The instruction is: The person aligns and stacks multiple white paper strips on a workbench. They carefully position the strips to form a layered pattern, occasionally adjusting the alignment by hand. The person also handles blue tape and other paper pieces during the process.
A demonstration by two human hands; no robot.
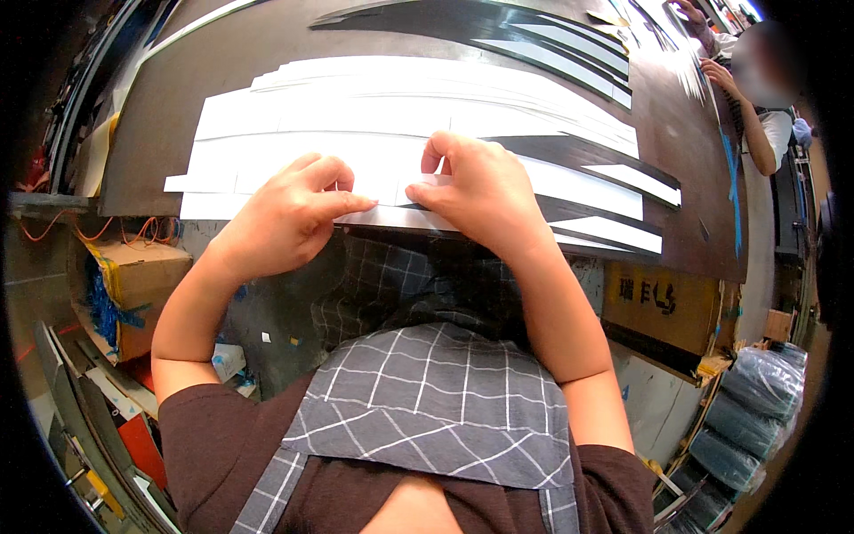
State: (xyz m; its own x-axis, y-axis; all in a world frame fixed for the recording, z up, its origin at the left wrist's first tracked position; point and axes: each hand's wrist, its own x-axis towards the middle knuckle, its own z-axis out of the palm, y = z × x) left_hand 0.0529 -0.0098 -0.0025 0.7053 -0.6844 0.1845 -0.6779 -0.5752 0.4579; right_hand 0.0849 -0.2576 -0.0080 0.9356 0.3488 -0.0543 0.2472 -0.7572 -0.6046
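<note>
A thin white strip (387, 190), apparently paper or card, lies lengthwise near the table's front edge. My left hand (298, 209) is over its middle, fingers curled and thumb stretched along it. My right hand (485, 187) pinches at the strip a short way to the right, thumb and forefinger bent toward each other. The exact contact under the fingertips is partly hidden. Beyond both hands lies a broad layered stack of white sheets (356, 98). Black pieces with pointed white strips (623, 233) stick out to the right of my right hand.
The dark table (151, 116) carries more long black pieces (418, 20) at the far side. Another person's hand (722, 76) is at the far right. Below the table stand cardboard boxes (147, 267) (654, 298) and plastic-wrapped rolls (756, 392).
</note>
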